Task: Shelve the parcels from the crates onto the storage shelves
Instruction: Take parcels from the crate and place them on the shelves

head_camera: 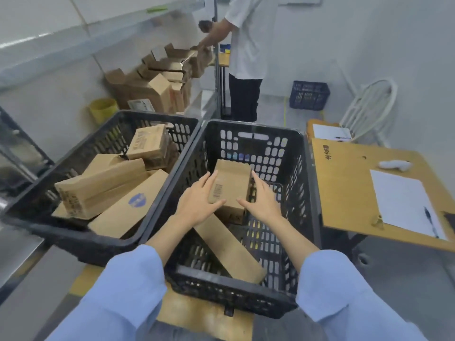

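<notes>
Two black plastic crates stand side by side in front of me. Inside the right crate (302, 168) a small brown cardboard parcel with a barcode (232, 179) stands upright. My left hand (197, 200) presses its left side and my right hand (261, 200) its right side, fingers spread along the faces. A long flat parcel (229, 249) lies on the crate floor under my forearms. The left crate (73, 156) holds several brown parcels, one with a blue round logo (128, 205). Metal storage shelves (73, 38) run along the left wall, with several parcels (157, 84) standing on the lower level.
Another person in a white shirt (246, 57) stands at the far end of the shelves, handling boxes. A cardboard-topped table with papers and a pen (344, 193) sits right of the crates. A blue crate (309, 94) and a white chair (369, 109) stand behind it. A yellow bucket (102, 109) is at the left.
</notes>
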